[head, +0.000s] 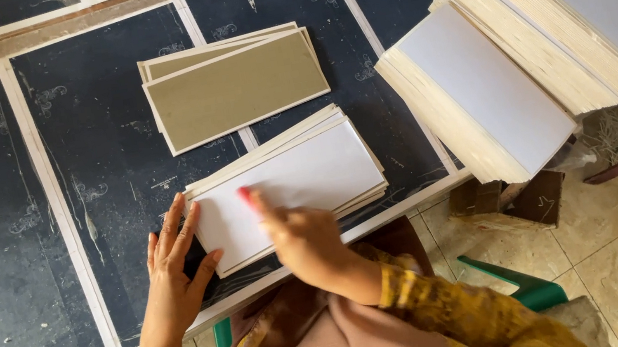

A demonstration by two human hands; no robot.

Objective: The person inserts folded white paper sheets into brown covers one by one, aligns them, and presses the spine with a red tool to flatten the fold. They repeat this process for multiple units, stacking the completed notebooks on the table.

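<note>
A dark tabletop (93,134) fills the left and centre of the frame, and tall stacks of white sheets (529,36) are piled at the upper right. At centre a small stack of white cards (302,179) is laid, with greenish-grey boards (236,85) set just above it. The left hand (175,271) is spread flat against the stack's left edge, while the right hand (297,230) is pressed on the top card, one fingertip extended, nothing gripped.

A low dark work table (93,134) with pale border strips carries two small piles — white cards (302,179) near its front edge, olive-grey cards (236,89) behind them. Two tall white stacks (522,46) sit at its right end — perhaps partly overhanging.
</note>
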